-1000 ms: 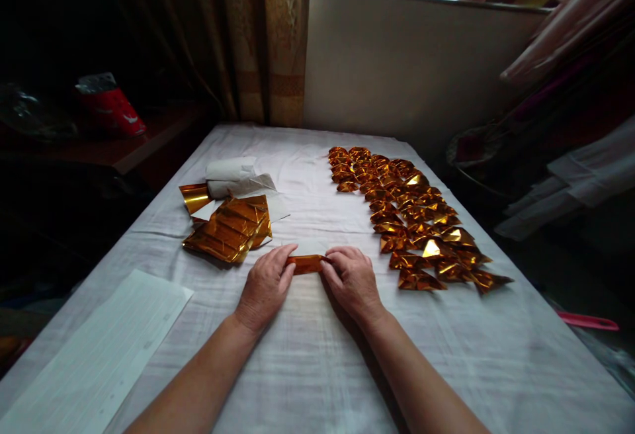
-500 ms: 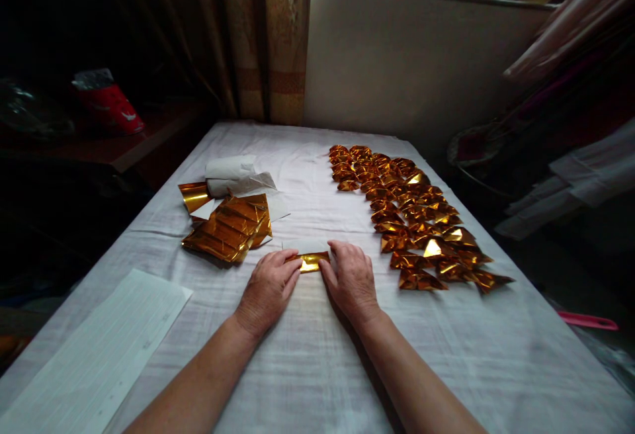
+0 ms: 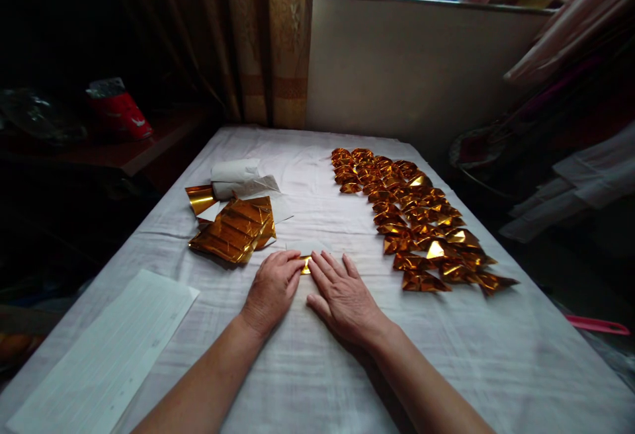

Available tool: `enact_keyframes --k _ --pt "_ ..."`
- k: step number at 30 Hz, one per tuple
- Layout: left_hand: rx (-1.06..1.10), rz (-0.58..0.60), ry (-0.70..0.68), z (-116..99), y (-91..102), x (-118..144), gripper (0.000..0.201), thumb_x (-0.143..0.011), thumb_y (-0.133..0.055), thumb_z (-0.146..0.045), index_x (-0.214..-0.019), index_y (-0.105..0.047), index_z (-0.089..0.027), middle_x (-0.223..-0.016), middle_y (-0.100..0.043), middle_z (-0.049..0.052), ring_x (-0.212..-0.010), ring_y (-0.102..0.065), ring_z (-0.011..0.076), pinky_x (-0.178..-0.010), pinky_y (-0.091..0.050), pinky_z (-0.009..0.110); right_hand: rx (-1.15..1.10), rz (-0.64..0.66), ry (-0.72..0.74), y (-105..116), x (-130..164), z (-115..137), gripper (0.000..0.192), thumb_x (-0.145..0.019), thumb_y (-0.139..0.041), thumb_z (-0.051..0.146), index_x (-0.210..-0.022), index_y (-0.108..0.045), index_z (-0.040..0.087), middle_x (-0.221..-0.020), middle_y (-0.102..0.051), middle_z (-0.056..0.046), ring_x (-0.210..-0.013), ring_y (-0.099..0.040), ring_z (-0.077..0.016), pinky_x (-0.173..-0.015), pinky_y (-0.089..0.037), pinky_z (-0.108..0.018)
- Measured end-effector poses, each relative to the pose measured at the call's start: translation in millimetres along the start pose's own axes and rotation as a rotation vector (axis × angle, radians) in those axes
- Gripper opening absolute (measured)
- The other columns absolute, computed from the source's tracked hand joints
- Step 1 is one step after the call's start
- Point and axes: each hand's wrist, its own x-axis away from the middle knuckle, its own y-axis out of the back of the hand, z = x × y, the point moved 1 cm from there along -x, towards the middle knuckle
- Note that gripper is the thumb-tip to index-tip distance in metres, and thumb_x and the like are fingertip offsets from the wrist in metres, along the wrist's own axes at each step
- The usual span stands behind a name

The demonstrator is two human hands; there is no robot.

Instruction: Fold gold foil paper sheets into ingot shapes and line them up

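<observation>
A narrow folded strip of gold foil paper (image 3: 306, 265) lies on the bed in front of me, mostly covered by my hands. My left hand (image 3: 272, 288) grips its left end, fingers closed and thumb along the near edge. Flat over the strip's right part rests my right hand (image 3: 343, 292), its fingers stretched out and the thumb apart. Just beyond the fingers, a pale sheet (image 3: 308, 247) shows partly. To the left sits a stack of gold foil sheets (image 3: 233, 229). Rows of folded gold foil pieces (image 3: 421, 282) spread to the right.
Behind the stack lie a white roll of paper (image 3: 234, 171) and a curled gold sheet (image 3: 201, 198). A long lined white sheet (image 3: 106, 354) rests at the near left. A red container (image 3: 122, 116) stands on a dark side table. Clothes (image 3: 590, 176) hang at right.
My right hand has gone from gripping the strip's right end to lying flat over it, covering more of the gold. My left hand keeps its hold. The view has shifted slightly.
</observation>
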Motion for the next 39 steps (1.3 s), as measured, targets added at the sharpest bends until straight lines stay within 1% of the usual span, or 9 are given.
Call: enact_keyframes --k 6,11,13,15,18,22,27,34,39 --pt "-0.011 -0.031 0.008 3 -0.1 3 0.025 -0.087 -0.057 -0.007 -0.101 -0.072 -0.021 -0.106 -0.072 0.006 -0.102 -0.063 0.0209 -0.094 -0.054 0.039 0.022 0.125 -0.105 6 6 -6 0.063 -0.097 -0.041 0.052 -0.151 -0.034 0.019 -0.158 -0.027 -0.008 -0.147 -0.024 -0.0258 -0.120 -0.011 -0.051" --pt "-0.141 0.023 -0.003 4 8.7 9 0.027 -0.088 -0.055 -0.010 -0.107 -0.071 -0.022 -0.120 -0.070 0.007 -0.114 -0.060 0.0245 -0.100 -0.050 0.044 0.042 0.148 -0.161 6 9 -11 0.064 -0.098 -0.037 0.054 -0.152 -0.032 0.020 -0.159 -0.024 -0.007 -0.148 -0.021 -0.0260 -0.120 -0.009 -0.052" --pt "-0.229 0.073 -0.029 -4 11.9 10 0.030 -0.088 -0.055 -0.012 -0.112 -0.070 -0.023 -0.130 -0.065 0.005 -0.125 -0.053 0.0291 -0.106 -0.042 0.052 0.048 0.144 -0.160 5 10 -12 0.065 -0.098 -0.037 0.055 -0.152 -0.031 0.020 -0.159 -0.024 -0.006 -0.148 -0.021 -0.0261 -0.120 -0.009 -0.052" --pt "-0.265 0.135 -0.082 -14 12.2 11 0.035 -0.090 -0.054 -0.018 -0.122 -0.065 -0.024 -0.139 -0.059 0.004 -0.135 -0.043 0.0316 -0.114 -0.029 0.058 0.053 0.132 -0.154 5 10 -12 0.064 -0.098 -0.037 0.055 -0.152 -0.032 0.020 -0.159 -0.024 -0.006 -0.148 -0.020 -0.0259 -0.120 -0.009 -0.051" --pt "-0.233 0.251 -0.133 -27 8.4 13 0.044 -0.095 -0.049 -0.034 -0.137 -0.054 -0.024 -0.143 -0.055 0.003 -0.140 -0.037 0.0294 -0.120 -0.012 0.058 0.057 0.120 -0.150 4 11 -12 0.062 -0.099 -0.036 0.053 -0.151 -0.033 0.021 -0.159 -0.025 -0.005 -0.148 -0.020 -0.0252 -0.120 -0.010 -0.051" --pt "-0.231 0.343 -0.093 -27 7.3 14 0.045 -0.097 -0.042 -0.041 -0.139 -0.051 -0.026 -0.145 -0.053 0.000 -0.142 -0.034 0.0297 -0.120 -0.002 0.058 0.055 0.119 -0.149 6 10 -11 0.061 -0.099 -0.038 0.051 -0.151 -0.033 0.020 -0.159 -0.025 -0.005 -0.148 -0.021 -0.0247 -0.120 -0.011 -0.052" --pt "-0.242 0.407 -0.050 -19 19.6 14 0.045 -0.097 -0.043 -0.043 -0.139 -0.051 -0.031 -0.144 -0.054 0.001 -0.143 -0.032 0.0302 -0.118 -0.003 0.061 0.042 0.128 -0.165 7 10 -11 0.062 -0.098 -0.038 0.051 -0.151 -0.033 0.019 -0.159 -0.024 -0.005 -0.148 -0.020 -0.0244 -0.120 -0.010 -0.051" --pt "-0.232 0.589 0.002 -9 38.5 13 0.056 -0.091 -0.054 -0.040 -0.145 -0.042 -0.032 -0.152 -0.043 0.004 -0.145 -0.029 0.0356 -0.113 -0.010 0.070 0.057 0.114 -0.158 6 10 -11 0.062 -0.098 -0.038 0.051 -0.152 -0.032 0.020 -0.159 -0.024 -0.005 -0.148 -0.020 -0.0254 -0.120 -0.012 -0.051" --pt "-0.204 0.545 -0.002 2 46.0 13 0.051 -0.091 -0.055 -0.037 -0.142 -0.047 -0.033 -0.147 -0.050 0.003 -0.142 -0.034 0.0353 -0.113 -0.010 0.069 0.052 0.122 -0.161 7 10 -10 0.062 -0.098 -0.038 0.052 -0.151 -0.033 0.020 -0.159 -0.026 -0.005 -0.148 -0.020 -0.0252 -0.120 -0.011 -0.051"
